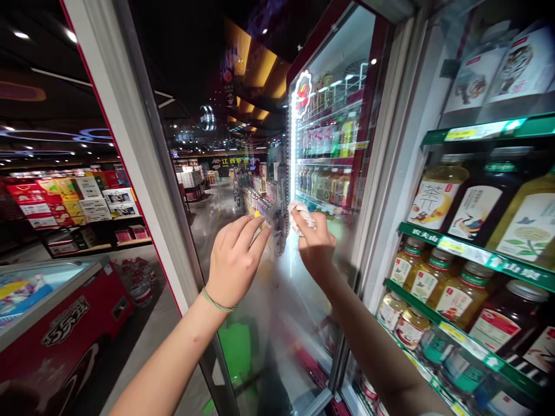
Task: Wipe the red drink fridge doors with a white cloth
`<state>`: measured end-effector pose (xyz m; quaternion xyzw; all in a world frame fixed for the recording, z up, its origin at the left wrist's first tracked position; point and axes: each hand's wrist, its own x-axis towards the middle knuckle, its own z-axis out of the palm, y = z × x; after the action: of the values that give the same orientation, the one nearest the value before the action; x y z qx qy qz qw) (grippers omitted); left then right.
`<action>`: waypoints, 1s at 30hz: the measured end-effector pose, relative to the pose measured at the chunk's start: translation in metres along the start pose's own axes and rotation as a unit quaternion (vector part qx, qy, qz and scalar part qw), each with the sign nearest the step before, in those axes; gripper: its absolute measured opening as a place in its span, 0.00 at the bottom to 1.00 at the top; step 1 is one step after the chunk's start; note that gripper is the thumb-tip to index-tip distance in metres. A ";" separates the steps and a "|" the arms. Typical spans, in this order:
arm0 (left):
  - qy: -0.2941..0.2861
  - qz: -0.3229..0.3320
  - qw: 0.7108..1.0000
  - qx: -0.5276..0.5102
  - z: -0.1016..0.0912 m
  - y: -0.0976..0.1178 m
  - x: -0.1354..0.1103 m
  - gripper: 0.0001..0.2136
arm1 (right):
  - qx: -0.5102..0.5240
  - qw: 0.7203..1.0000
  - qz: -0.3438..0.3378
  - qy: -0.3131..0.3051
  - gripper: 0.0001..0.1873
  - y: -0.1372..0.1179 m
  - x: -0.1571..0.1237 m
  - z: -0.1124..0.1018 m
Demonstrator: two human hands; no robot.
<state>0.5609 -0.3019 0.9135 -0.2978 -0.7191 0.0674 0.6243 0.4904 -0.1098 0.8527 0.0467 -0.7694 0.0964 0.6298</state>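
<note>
A glass door (277, 300) of a drinks fridge stands swung open in front of me, with hazy, cloudy patches on its lower part. My right hand (316, 240) is closed around a crumpled white cloth (300, 217), which is held against or very near the pane. To its left, my left hand (237, 251) is raised at the glass, back towards me, fingers bent and slightly apart. Its fingertips are partly hidden, and I cannot tell if they touch the pane. A thin green band (217, 301) circles the left wrist.
Fridge shelves (455, 247) with bottled drinks rise close on the right. The door's grey frame (143, 156) slants along the left. Beyond it are a red chest freezer (73, 329), packed bottles (141, 286) on the floor and stacked boxes (69, 202). Lit drinks shelving (329, 144) shows in the glass.
</note>
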 end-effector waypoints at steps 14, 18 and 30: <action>0.023 0.002 0.999 0.024 0.011 -0.013 -0.007 0.14 | 0.025 0.996 -0.082 -0.029 0.33 -0.011 0.018 0.003; 0.033 -0.005 0.997 0.068 0.008 -0.014 -0.010 0.14 | 0.015 1.000 -0.010 -0.025 0.37 -0.013 0.030 0.002; 0.020 -0.024 0.997 0.067 0.010 -0.017 -0.016 0.15 | 0.050 0.995 -0.037 -0.075 0.38 -0.016 0.046 -0.008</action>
<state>0.5462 -0.3210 0.9058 -0.2392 -0.7075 0.0948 0.6582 0.4919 -0.1212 0.9011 0.1136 -0.8065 0.1083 0.5700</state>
